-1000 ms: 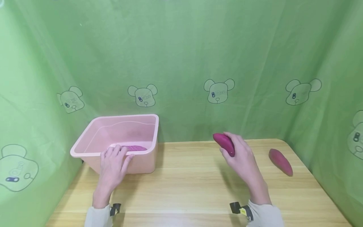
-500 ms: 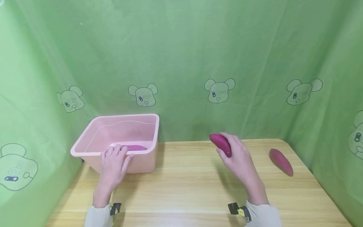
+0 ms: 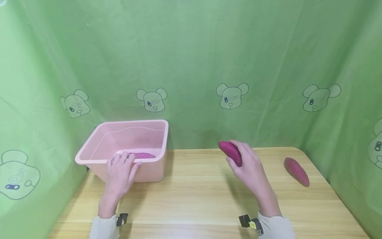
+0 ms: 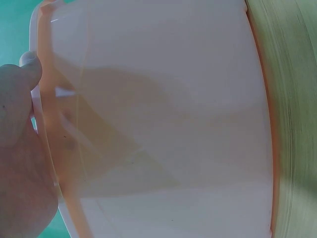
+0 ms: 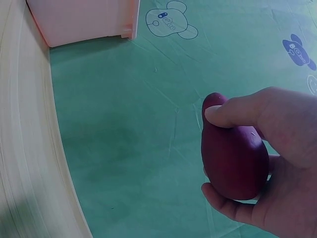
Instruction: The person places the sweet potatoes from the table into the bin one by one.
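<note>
My left hand (image 3: 120, 174) grips the front rim of a pink plastic bin (image 3: 164, 139), with its fingers over the edge and its thumb to the right. In the left wrist view the thumb (image 4: 30, 69) lies at the rim beside the bin wall (image 4: 188, 124). A purple, ridged, long thing (image 3: 144, 155) lies inside the bin, partly hidden by the front rim and fingers. My right hand (image 3: 252, 169) holds a glossy purple sweet potato (image 3: 231, 152) above the table, between thumb and fingers, as the right wrist view also shows the sweet potato (image 5: 233, 158).
A second, duller sweet potato (image 3: 296, 171) lies on the wooden table (image 3: 191, 199) at the right. Green curtains (image 3: 191, 59) with bear-head prints enclose the table at the back and both sides. The bin stands at the back left.
My right hand has moved a little to the left with the sweet potato. The left hand stays on the bin's rim, and the other sweet potato lies where it was.
</note>
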Tool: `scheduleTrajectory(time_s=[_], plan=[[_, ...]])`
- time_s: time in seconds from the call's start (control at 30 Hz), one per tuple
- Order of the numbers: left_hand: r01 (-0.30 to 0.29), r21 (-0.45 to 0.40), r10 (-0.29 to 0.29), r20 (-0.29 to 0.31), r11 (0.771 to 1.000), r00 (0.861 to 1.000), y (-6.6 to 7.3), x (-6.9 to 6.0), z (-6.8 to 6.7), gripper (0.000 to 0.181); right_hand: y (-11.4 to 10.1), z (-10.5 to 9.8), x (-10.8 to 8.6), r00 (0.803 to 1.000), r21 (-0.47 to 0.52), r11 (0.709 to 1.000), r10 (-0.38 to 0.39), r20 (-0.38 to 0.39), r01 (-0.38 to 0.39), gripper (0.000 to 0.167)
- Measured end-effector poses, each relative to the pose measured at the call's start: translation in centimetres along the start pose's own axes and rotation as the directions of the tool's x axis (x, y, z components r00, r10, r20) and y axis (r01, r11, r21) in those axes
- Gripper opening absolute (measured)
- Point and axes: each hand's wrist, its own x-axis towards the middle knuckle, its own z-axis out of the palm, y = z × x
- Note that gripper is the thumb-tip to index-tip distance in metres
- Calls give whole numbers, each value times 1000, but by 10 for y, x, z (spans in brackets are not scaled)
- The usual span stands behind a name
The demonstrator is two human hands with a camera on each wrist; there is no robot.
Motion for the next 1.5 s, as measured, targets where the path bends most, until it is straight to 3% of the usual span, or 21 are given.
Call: scheduleTrajectory(time_s=[1.5], plan=[[-6,-9,6,-7,1000,1000,0,2,1,22,-13,18,2,996,35,996,-81,-28,82,62]])
